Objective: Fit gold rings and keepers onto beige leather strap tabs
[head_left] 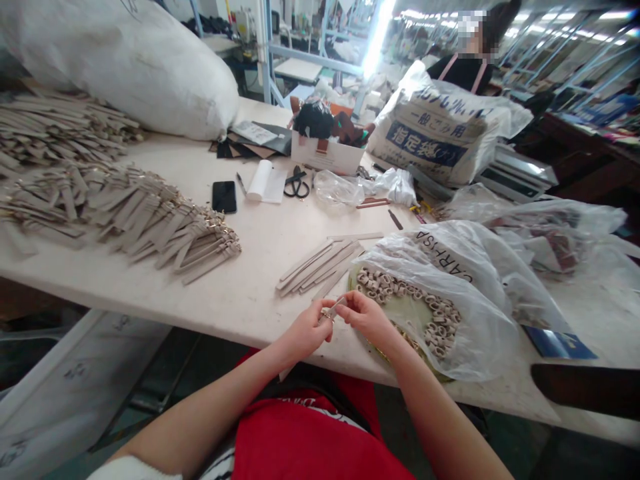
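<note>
Near the table's front edge, my left hand (313,328) is closed on a beige strap with a small metal buckle (327,314). My right hand (364,315) pinches the strap's upper end, close beside the left fingertips. Part of the strap hangs below my left hand. Loose flat beige strips (320,267) lie just beyond my hands. To the right, small beige loops (443,327) sit in a round green tray, partly under a clear plastic bag (470,293). Gold-coloured metal pieces lie at the tray's near side, partly hidden by my right forearm.
Piled straps with metal ends (150,213) cover the left of the table (260,267). Behind are a phone (224,197), black scissors (297,183), a white box (327,155) and large filled bags (435,127). A person (465,67) is at the back right.
</note>
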`<state>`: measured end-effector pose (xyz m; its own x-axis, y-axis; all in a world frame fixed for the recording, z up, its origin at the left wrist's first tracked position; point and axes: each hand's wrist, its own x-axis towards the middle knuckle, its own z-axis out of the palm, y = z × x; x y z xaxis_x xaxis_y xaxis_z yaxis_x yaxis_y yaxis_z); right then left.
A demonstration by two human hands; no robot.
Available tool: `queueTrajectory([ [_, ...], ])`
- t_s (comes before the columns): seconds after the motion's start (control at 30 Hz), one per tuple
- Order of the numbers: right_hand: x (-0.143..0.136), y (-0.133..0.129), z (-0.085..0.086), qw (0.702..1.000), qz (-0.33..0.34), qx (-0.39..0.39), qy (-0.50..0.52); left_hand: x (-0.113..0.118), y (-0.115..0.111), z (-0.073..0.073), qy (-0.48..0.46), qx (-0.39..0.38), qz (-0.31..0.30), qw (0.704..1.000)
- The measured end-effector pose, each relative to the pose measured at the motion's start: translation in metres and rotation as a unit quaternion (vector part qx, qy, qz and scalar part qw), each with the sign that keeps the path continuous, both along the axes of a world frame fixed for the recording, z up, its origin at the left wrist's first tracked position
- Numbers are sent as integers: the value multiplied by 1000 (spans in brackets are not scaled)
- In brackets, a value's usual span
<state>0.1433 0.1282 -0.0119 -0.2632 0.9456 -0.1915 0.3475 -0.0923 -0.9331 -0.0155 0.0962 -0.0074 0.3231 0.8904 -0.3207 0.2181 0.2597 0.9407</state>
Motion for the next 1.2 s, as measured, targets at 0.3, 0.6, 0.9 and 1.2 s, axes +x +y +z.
queueTrajectory([
  [0.3,-13,-27,-7,994,-63,-17,84,3,-2,0,-14,28,-19,999],
  [0.6,-1,-28,-24,999,-26,23,-7,-2,1,-3,44,24,-38,998],
  [0.9,38,27,-5,945,-68,197,-251,-4,2,-15,57,23,16,998],
  [1.2,1,-11,-11,999,-32,-18,7,-3,-2,-3,3,29,41,999],
])
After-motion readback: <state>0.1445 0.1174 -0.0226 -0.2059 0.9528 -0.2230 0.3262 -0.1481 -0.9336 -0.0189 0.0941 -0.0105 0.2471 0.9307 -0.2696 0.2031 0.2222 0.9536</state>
